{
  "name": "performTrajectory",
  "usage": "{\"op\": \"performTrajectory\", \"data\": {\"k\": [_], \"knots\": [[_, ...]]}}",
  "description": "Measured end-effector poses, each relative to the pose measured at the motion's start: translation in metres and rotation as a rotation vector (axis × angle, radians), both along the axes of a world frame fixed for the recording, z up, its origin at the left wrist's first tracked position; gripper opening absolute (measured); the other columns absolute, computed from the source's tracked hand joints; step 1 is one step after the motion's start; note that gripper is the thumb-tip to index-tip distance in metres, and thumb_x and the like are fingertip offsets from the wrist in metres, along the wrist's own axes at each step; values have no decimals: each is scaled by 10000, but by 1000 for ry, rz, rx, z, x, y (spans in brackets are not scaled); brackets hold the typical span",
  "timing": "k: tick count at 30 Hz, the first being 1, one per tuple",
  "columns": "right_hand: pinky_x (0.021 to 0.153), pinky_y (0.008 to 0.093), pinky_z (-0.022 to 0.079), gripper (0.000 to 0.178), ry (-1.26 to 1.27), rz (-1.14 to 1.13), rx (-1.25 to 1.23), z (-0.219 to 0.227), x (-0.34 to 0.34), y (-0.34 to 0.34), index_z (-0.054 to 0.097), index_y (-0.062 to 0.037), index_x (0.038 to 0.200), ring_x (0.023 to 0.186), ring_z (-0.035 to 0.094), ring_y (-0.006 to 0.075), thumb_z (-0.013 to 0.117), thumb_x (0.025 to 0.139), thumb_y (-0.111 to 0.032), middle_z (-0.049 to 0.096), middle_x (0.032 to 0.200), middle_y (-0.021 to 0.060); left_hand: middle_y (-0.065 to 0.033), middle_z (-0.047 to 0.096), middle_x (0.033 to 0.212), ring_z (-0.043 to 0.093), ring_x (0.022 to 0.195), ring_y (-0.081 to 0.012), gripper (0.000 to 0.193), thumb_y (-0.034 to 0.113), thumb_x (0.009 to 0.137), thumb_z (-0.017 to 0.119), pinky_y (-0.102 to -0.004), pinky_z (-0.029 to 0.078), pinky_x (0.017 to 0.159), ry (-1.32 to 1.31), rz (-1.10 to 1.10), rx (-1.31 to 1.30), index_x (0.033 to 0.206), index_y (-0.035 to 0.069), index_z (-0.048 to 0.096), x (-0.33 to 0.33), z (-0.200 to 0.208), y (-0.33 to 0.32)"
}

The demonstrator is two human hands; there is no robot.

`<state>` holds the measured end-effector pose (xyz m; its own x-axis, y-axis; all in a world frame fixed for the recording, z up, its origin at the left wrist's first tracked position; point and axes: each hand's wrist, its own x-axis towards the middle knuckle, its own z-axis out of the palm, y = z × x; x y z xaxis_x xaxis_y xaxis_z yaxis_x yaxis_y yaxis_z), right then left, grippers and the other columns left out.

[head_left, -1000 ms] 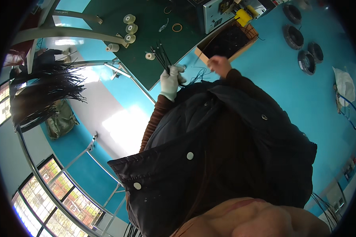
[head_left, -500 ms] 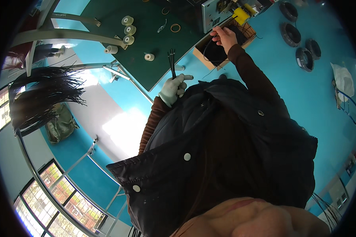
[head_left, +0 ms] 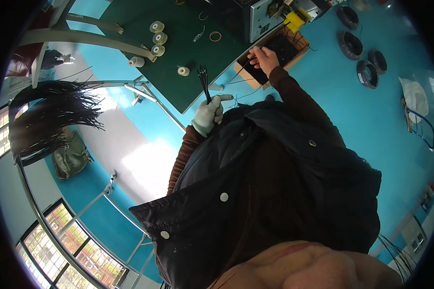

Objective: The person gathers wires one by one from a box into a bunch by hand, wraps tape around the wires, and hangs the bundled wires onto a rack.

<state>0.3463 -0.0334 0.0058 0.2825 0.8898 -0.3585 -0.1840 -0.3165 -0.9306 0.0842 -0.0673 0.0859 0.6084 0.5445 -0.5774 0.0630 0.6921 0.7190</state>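
My left hand (head_left: pixel 207 116), in a pale glove, is closed round a small bundle of black wires (head_left: pixel 204 83). The wires stand up out of the fist, their tips showing small light ends. My bare right hand (head_left: pixel 266 60) is at the table's edge, beside an open cardboard box (head_left: pixel 249 77). Its fingers are curled together on what looks like a thin black wire (head_left: pixel 237 75), which slants down from them to the left. Inside the box lies dark material, partly hidden by the hand. A machine (head_left: pixel 261 23) with a yellow part (head_left: pixel 294 21) stands just beyond.
The dark green table (head_left: pixel 178 91) carries several spools (head_left: pixel 157 38) and wire rings (head_left: pixel 215 36). Black wire coils (head_left: pixel 349 44) lie on the blue floor at right. A thick bunch of black wires (head_left: pixel 58 113) hangs on a metal frame (head_left: pixel 31 192) at left.
My right hand has drawn back slightly from the machine, down and to the left, and more of the box shows. The wires in my left hand have tilted left and fanned apart a little.
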Motion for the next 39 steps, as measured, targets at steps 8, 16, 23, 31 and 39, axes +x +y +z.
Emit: {"op": "performTrajectory", "data": {"k": [8,16,23,31,39], "knots": [[582,223,474,288,0,-93,27,-3,-1,-4,573,-39,968,675,581,88,459,942,-302,622,865,36,20,371,568,356,455,-78,433,315,958,389,-231,353,453,26,2,64,1127,-57,530,-19,0,1],[574,242,465,255,-192,217,18,-5,-59,-61,561,-19,820,649,591,103,489,922,-241,609,759,39,-143,542,1069,583,814,-185,464,344,964,365,-302,515,639,19,-20,92,1246,-14,452,-16,-11,21],[640,451,437,229,-548,650,328,7,-77,-82,555,-6,804,737,555,419,538,862,-227,582,746,215,-125,528,1153,583,946,-226,461,348,959,408,-351,495,783,-3,51,177,1285,22,416,7,-12,24],[667,465,451,227,-611,845,383,9,-51,-85,604,-32,834,757,577,404,567,833,-256,613,795,195,-43,542,746,601,776,-182,461,366,952,423,-355,499,784,-161,161,279,1156,-40,497,41,-9,0],[444,237,417,260,157,252,-13,-47,33,-57,541,-67,1066,588,569,100,591,842,-189,606,785,36,68,274,502,270,407,-55,362,292,960,414,-241,312,435,118,452,280,994,-28,580,51,18,-48]]}}
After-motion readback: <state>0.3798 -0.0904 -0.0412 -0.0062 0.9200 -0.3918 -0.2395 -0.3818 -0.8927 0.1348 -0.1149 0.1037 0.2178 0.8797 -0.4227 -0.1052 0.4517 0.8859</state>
